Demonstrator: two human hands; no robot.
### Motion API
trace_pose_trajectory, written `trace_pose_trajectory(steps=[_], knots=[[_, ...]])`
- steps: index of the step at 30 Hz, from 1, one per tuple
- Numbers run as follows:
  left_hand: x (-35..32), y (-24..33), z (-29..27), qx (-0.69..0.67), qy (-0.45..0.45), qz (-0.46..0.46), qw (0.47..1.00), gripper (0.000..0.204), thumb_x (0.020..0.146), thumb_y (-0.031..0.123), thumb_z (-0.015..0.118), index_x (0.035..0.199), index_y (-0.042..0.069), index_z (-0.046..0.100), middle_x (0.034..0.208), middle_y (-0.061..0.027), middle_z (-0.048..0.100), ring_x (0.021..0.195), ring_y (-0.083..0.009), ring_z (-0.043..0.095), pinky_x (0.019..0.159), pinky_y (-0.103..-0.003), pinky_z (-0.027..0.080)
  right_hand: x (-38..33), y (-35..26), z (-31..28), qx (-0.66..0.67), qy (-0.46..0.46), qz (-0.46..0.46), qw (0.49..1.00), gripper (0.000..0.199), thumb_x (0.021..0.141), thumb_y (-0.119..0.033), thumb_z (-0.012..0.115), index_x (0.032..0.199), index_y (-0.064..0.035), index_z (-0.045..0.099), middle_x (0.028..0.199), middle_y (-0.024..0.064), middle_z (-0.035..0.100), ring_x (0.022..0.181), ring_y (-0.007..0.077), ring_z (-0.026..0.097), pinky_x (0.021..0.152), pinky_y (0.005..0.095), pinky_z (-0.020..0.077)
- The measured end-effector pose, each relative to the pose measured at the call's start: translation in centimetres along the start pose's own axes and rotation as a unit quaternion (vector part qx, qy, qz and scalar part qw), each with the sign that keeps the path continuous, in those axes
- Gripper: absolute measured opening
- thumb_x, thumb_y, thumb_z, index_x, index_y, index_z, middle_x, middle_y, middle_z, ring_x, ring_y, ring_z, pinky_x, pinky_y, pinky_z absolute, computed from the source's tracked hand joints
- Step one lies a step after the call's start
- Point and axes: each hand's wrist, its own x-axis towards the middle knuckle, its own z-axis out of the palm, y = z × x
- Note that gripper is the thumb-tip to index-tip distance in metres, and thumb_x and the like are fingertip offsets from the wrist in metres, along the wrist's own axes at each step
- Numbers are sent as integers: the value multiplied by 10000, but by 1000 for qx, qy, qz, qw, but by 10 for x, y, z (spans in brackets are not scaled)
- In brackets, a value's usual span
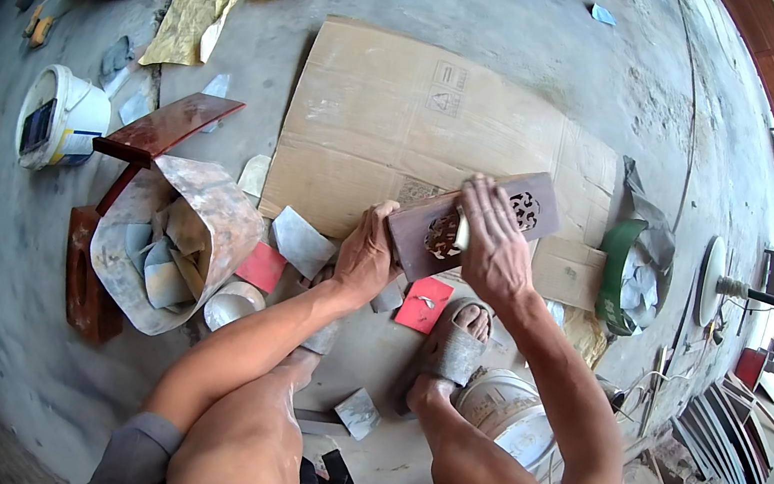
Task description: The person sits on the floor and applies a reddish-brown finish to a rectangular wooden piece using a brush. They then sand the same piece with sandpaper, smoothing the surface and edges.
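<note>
A reddish-brown wooden panel with carved openwork cutouts is held at a slant above the cardboard's near edge. My left hand grips its left end, fingers wrapped around the edge. Across the panel's middle lies my right hand, its fingers together and pressing down. A pale folded piece of sandpaper shows at the edge of those fingers; the rest of it is hidden beneath the hand. The flattened cardboard sheet is spread on the floor beyond the panel.
To the left are a white bucket, a reddish wooden piece and an open container of paper scraps. A green container and white bucket are at right. Red sheets lie near my sandals.
</note>
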Motion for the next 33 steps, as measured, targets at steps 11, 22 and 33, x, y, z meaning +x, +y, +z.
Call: trace_pose_trajectory(steps=[11, 22, 33], knots=[[4, 5, -5, 5, -2, 0, 1000, 955, 686, 41, 880, 1443, 28, 297, 1299, -253, 521, 1192, -471, 570, 981, -506, 520, -14, -7, 4, 20, 53, 46, 997, 753, 809, -27, 599, 1534, 62, 412, 1580, 276, 449, 1491, 424, 417, 1272, 491, 301], [2, 7, -3, 2, 1, 1, 1000, 890, 751, 45, 821, 1467, 33, 293, 1290, -267, 515, 1176, -467, 568, 979, -506, 505, -27, -32, 7, 60, 25, 25, 998, 776, 811, -116, 634, 1526, 84, 411, 1617, 259, 409, 1521, 367, 394, 1298, 486, 263], [0, 2, -2, -11, -20, -33, 999, 861, 798, 65, 798, 1488, 60, 282, 1300, -247, 518, 1205, -458, 568, 976, -501, 520, -43, -68, 16, 93, 7, -22, 995, 680, 863, -114, 567, 1506, 77, 458, 1601, 252, 443, 1514, 358, 412, 1301, 474, 257]])
